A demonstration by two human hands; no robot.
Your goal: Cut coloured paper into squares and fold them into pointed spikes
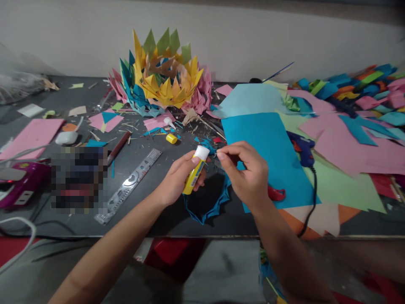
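My left hand (174, 179) is wrapped round a yellow glue stick (191, 180), tilted with its white end up. Just right of that white end, my right hand (249, 174) has thumb and forefinger pinched together. Whatever lies between those fingertips is too small to make out. Below and between my hands, a ring of folded blue paper (218, 207) rests on the dark table, its upper part hidden by my hands. The glue stick's yellow cap (171, 139) lies on the table beyond my left hand.
A layered crown of folded coloured paper (167, 93) stands at the back. Blue sheet paper (265, 143) and a blue glue gun (305, 154) with a black cord are on the right. A clear ruler (129, 185) lies left, among paper scraps. Folded strips (341, 84) fill the back right.
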